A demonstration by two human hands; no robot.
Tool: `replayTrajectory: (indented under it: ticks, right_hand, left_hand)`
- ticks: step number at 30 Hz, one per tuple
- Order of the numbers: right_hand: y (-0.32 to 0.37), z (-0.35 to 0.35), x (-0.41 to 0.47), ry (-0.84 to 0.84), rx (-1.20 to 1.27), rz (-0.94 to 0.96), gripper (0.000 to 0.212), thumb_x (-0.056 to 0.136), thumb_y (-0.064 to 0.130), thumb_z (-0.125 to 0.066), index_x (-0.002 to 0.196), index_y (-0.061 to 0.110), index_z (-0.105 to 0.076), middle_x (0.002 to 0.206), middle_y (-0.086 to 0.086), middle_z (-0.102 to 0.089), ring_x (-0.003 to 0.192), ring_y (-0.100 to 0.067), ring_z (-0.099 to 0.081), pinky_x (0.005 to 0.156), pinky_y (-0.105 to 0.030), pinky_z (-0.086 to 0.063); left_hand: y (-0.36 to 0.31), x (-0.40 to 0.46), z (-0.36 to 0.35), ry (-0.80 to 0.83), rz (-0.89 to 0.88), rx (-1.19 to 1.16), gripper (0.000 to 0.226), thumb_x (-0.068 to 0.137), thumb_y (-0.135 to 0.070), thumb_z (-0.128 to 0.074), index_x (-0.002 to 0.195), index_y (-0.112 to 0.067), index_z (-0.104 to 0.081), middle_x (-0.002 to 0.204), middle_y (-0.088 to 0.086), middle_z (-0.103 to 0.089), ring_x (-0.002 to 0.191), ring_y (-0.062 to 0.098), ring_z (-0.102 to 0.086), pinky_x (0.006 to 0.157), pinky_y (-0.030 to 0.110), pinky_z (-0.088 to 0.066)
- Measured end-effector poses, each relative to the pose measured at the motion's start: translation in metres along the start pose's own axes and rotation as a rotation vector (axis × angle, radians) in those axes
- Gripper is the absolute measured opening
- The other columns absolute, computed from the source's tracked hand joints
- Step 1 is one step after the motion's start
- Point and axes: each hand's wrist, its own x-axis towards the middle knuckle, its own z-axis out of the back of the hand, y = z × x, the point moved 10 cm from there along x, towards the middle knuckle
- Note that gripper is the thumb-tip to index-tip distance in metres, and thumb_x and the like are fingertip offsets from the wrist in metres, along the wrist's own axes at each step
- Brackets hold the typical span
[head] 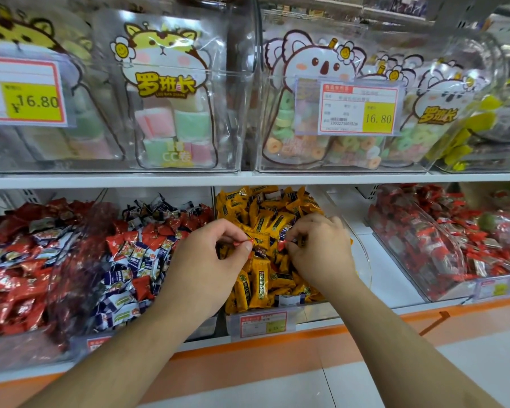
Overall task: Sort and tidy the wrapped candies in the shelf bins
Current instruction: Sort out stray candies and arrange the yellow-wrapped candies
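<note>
- Wrapped candies in yellow wrappers point(261, 278) are filling the clear middle bin point(362, 260) on the lower shelf point(248, 180), where both hands are working.
- The left hand point(209, 260) is pinching a small red-wrapped candy point(242, 242) between curled thumb and fingers, just above the yellow pile.
- The right hand point(321, 248) is pinching another red-wrapped piece point(283, 244) with curled fingers.
- Red and blue-white candies point(124, 260) are lying heaped in the neighbouring bin to the left.
</note>
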Motion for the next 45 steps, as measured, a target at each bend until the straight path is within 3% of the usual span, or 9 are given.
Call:
replayTrajectory:
  ticks: [11,13,15,18,22,29,36,40,45]
  right_hand:
    - [-0.01,0.04,-0.008,0.05,0.289,-0.092,0.023,0.088,0.017,-0.078,0.072,0.032,-0.071,0.122,0.016,-0.057,0.111,-0.005,-0.05,0.085,-0.026,-0.041]
    - [-0.001,0.051,-0.012,0.072,0.339,-0.067,0.021,0.089,0.019,-0.079,0.074,0.032,-0.072,0.112,0.018,-0.062,0.1,0.003,-0.056,0.082,-0.024,-0.045]
    - [0.015,0.053,-0.019,0.171,0.43,-0.055,0.021,0.091,0.019,-0.076,0.075,0.031,-0.072,0.087,0.016,-0.069,0.069,0.005,-0.059,0.062,-0.021,-0.046]
    - [0.057,0.052,-0.035,0.337,0.621,-0.02,0.017,0.094,0.015,-0.074,0.079,0.024,-0.075,0.061,0.015,-0.064,0.047,-0.002,-0.047,0.048,-0.018,-0.039]
    - [0.124,0.043,-0.053,0.449,0.69,0.096,0.014,0.094,0.018,-0.075,0.082,0.026,-0.075,0.068,0.0,-0.068,0.053,-0.007,-0.051,0.05,-0.02,-0.042]
    - [0.198,0.015,-0.071,0.421,0.698,0.073,0.018,0.093,0.02,-0.077,0.076,0.026,-0.078,0.067,0.01,-0.072,0.057,-0.002,-0.06,0.053,-0.018,-0.047]
    - [0.258,-0.001,-0.086,0.371,0.723,0.076,0.01,0.097,0.03,-0.071,0.098,0.037,-0.078,0.088,0.022,-0.074,0.079,-0.001,-0.067,0.066,-0.019,-0.052]
    - [0.25,-0.016,-0.082,0.392,0.736,-0.003,0.016,0.096,0.022,-0.071,0.092,0.037,-0.074,0.085,0.015,-0.074,0.075,-0.012,-0.069,0.063,-0.03,-0.056]
    - [0.238,-0.02,-0.08,0.409,0.695,-0.009,0.024,0.098,0.011,-0.065,0.095,0.034,-0.073,0.085,0.017,-0.077,0.074,-0.013,-0.069,0.06,-0.027,-0.053]
  left_hand:
    - [-0.009,-0.005,0.005,-0.005,-0.022,-0.055,0.009,0.093,-0.029,-0.074,0.089,-0.036,-0.068,0.095,-0.033,-0.065,0.098,-0.011,-0.06,0.076,-0.001,-0.041]
    - [-0.013,-0.007,0.008,-0.004,-0.026,-0.084,0.01,0.094,-0.029,-0.074,0.089,-0.036,-0.068,0.096,-0.031,-0.066,0.097,-0.01,-0.061,0.075,0.001,-0.043]
    - [-0.015,-0.009,0.016,-0.023,-0.019,-0.107,0.01,0.095,-0.029,-0.073,0.09,-0.037,-0.067,0.093,-0.029,-0.069,0.093,-0.009,-0.065,0.072,0.007,-0.048]
    - [-0.014,-0.014,0.041,-0.098,0.018,-0.132,0.009,0.096,-0.031,-0.071,0.09,-0.038,-0.068,0.086,-0.023,-0.073,0.079,-0.003,-0.071,0.067,0.022,-0.056]
    - [-0.004,-0.028,0.077,-0.102,0.039,-0.072,0.011,0.097,-0.032,-0.069,0.094,-0.041,-0.073,0.089,-0.026,-0.073,0.083,-0.007,-0.067,0.065,0.011,-0.048]
    - [0.027,-0.071,0.131,0.111,0.06,-0.115,0.033,0.089,-0.032,-0.08,0.118,-0.045,-0.071,0.106,-0.031,-0.071,0.1,-0.011,-0.066,0.085,0.012,-0.052]
    - [0.071,-0.083,0.222,-0.197,0.049,0.243,0.021,0.089,-0.041,-0.077,0.11,-0.042,-0.076,0.092,-0.028,-0.073,0.088,-0.011,-0.066,0.077,0.007,-0.049]
    - [0.108,-0.082,0.251,-0.223,0.222,0.401,0.049,0.088,-0.048,-0.075,0.134,-0.05,-0.058,0.097,-0.026,-0.067,0.076,0.004,-0.067,0.064,0.011,-0.047]
    - [0.12,-0.081,0.237,-0.105,0.191,0.485,0.056,0.088,-0.044,-0.074,0.141,-0.036,-0.058,0.141,-0.023,-0.057,0.124,0.001,-0.054,0.104,0.018,-0.039]
